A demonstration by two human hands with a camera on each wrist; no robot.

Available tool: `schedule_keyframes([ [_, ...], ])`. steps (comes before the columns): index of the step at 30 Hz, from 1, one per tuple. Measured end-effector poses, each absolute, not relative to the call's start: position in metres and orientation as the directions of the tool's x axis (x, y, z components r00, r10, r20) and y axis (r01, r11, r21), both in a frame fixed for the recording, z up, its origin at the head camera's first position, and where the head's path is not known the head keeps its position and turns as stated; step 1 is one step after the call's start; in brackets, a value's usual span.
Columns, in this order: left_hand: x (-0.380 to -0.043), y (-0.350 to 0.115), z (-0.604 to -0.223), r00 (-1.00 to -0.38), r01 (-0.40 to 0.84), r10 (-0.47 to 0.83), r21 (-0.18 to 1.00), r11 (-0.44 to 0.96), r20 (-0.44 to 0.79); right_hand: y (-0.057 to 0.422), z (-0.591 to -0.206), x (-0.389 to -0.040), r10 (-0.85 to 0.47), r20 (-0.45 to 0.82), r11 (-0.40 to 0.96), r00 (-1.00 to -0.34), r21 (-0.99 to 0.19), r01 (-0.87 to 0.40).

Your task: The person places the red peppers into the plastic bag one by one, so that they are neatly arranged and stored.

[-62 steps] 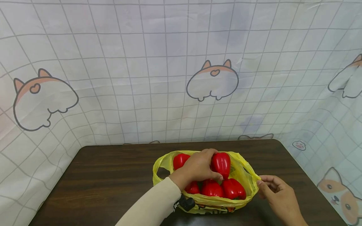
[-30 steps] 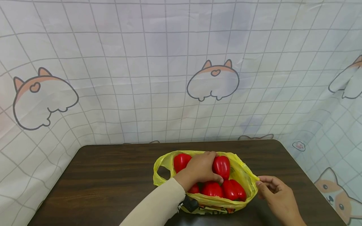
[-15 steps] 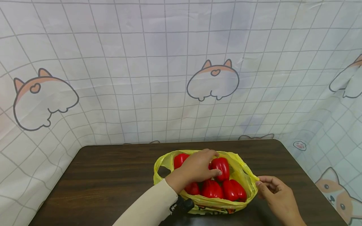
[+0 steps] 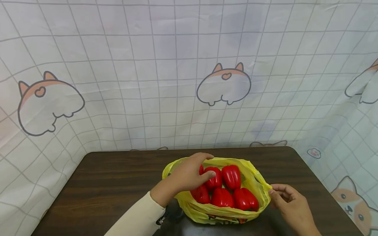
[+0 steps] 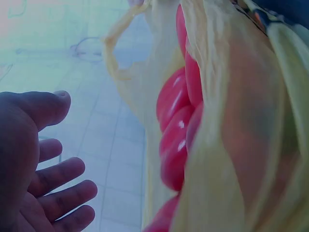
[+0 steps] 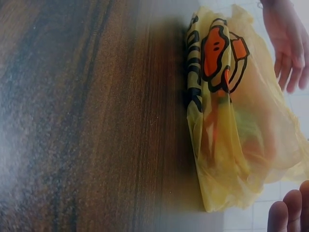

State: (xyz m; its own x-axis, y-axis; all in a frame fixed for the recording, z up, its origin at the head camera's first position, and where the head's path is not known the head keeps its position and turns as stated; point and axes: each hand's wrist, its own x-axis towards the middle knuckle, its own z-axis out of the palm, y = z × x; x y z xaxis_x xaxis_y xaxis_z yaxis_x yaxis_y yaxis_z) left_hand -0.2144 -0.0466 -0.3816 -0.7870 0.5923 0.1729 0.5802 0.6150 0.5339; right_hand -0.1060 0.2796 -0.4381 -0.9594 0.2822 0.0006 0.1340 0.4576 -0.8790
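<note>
A yellow plastic bag (image 4: 203, 213) stands with its mouth spread, holding several glossy red bell peppers (image 4: 231, 177). Above the bag's left part hovers my left hand (image 4: 187, 175), fingers extended, thumb apart, nothing between them. In the left wrist view that hand (image 5: 53, 179) is clear of the peppers (image 5: 174, 145), and it covers the leftmost ones in the head view. My right hand (image 4: 290, 205) pinches the right edge of the bag between thumb and forefinger. From the right wrist view, the bag (image 6: 231, 140) shows black lettering and an orange print; only some fingertips (image 6: 292, 215) appear there.
A dark wood table (image 4: 118, 183) lies under the bag, with bare surface on the left and a narrower strip at right. Behind and beside it hangs a white grid-patterned cloth (image 4: 141, 82) with cartoon corgis.
My left hand has let go of a pepper and moved left and up, uncovering more peppers in the middle. The right hand keeps its pinch on the bag's edge.
</note>
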Motion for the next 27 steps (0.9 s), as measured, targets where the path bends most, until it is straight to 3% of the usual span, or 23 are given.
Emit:
schedule_keyframes([
  [20, -0.198, -0.133, -0.389, -0.854, 0.518, 0.427, 0.560, 0.647, 0.297, 0.293, -0.438, -0.108, 0.203, -0.044, 0.490, -0.978, -0.861, 0.140],
  [27, -0.194, -0.170, -0.400, -0.865, 0.501, 0.378, 0.527, 0.686, 0.331, 0.301, -0.435, -0.112, 0.158, 0.010, 0.516, -0.987, -0.853, 0.074],
])
